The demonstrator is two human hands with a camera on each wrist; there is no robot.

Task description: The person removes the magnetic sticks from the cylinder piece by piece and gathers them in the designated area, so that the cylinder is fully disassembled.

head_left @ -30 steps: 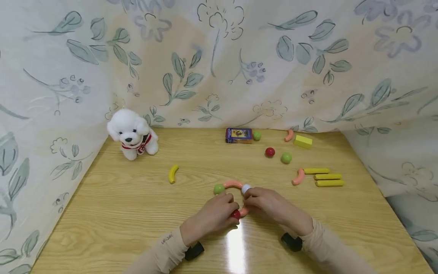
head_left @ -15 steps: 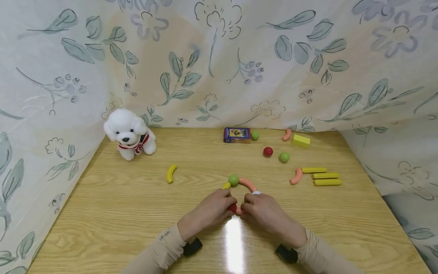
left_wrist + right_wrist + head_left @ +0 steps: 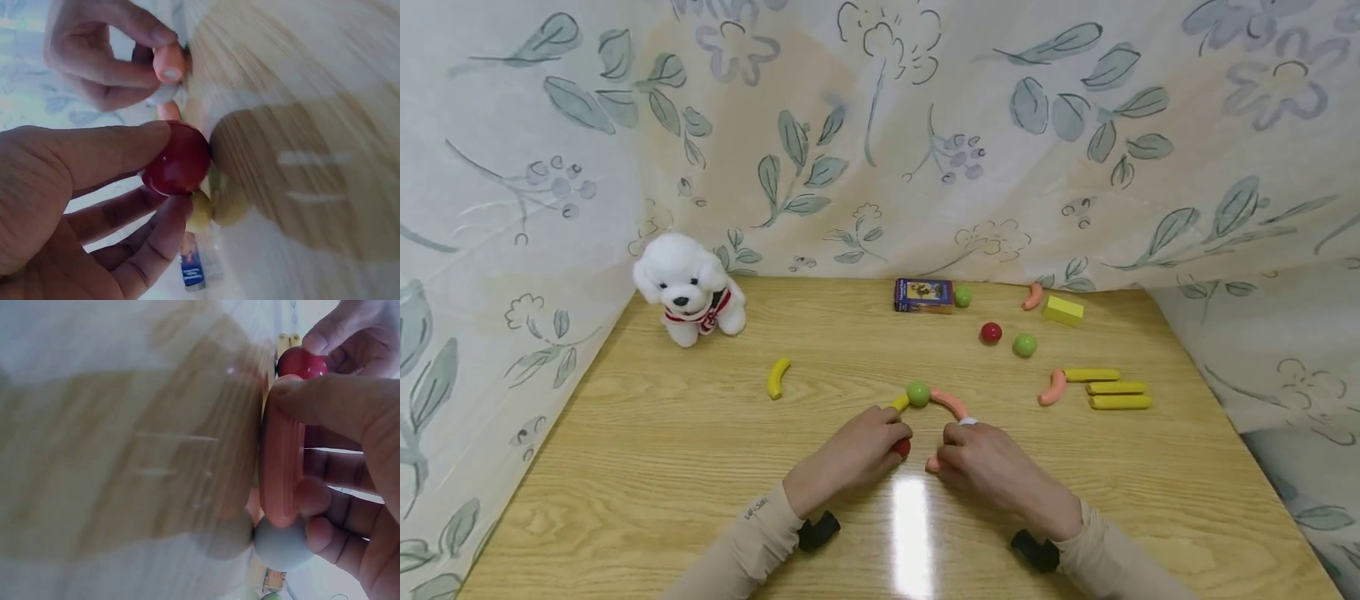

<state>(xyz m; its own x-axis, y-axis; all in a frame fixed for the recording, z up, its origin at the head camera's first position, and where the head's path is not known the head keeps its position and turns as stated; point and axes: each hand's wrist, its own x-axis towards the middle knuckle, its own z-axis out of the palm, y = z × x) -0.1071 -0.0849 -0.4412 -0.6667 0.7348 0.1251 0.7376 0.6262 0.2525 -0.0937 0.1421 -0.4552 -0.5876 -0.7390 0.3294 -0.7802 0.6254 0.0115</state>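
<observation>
My left hand [image 3: 853,450] pinches a red ball [image 3: 177,161] between thumb and fingers, close over the table. A yellow stick [image 3: 900,403] leads from beside that hand to a green ball [image 3: 918,393]. From the green ball, a salmon-pink curved stick [image 3: 950,402] runs to a white ball [image 3: 282,544] by my right hand [image 3: 988,462]. That hand grips a second salmon-pink curved stick [image 3: 282,462], whose one end meets the white ball. The stick's other end faces the red ball, with a small gap between them in the head view. Together the pieces form a ring opened at the near side.
A white plush dog [image 3: 688,292] stands back left, a yellow curved stick [image 3: 778,379] nearer. Behind are a blue box [image 3: 923,296], a red ball [image 3: 991,333], green balls [image 3: 1025,345] and a yellow block [image 3: 1063,311]. Straight yellow sticks [image 3: 1117,388] lie right.
The green ball has swung right and away, bringing the yellow stick into view. The red ball has moved left in my left hand, parting from the curved stick in my right.
</observation>
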